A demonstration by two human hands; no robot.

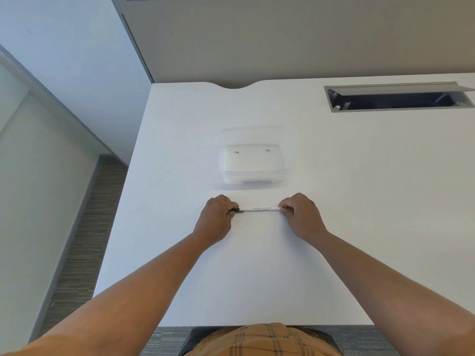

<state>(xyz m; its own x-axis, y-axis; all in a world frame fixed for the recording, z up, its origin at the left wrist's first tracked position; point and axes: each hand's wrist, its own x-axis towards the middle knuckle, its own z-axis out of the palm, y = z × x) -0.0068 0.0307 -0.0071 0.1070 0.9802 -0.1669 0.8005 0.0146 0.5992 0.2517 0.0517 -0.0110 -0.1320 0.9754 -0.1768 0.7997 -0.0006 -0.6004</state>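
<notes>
Plaid shirt (259, 340) shows at the bottom, closest of all. Between the fingers lies a white pen (261, 209), flat across the white table (359, 201). Left hand (216, 219) pinches its black cap end; right hand (302, 217) pinches the other end (both sets of fingers curled tight). Just past the fingers sits a clear plastic box (254, 160). Nothing stands between. Far off to the right is a gray cable slot (395, 97).

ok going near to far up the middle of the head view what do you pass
pen gripped at its ends by left hand and right hand → clear plastic container → curved cutout in the desk's far edge → grey partition panel
</notes>
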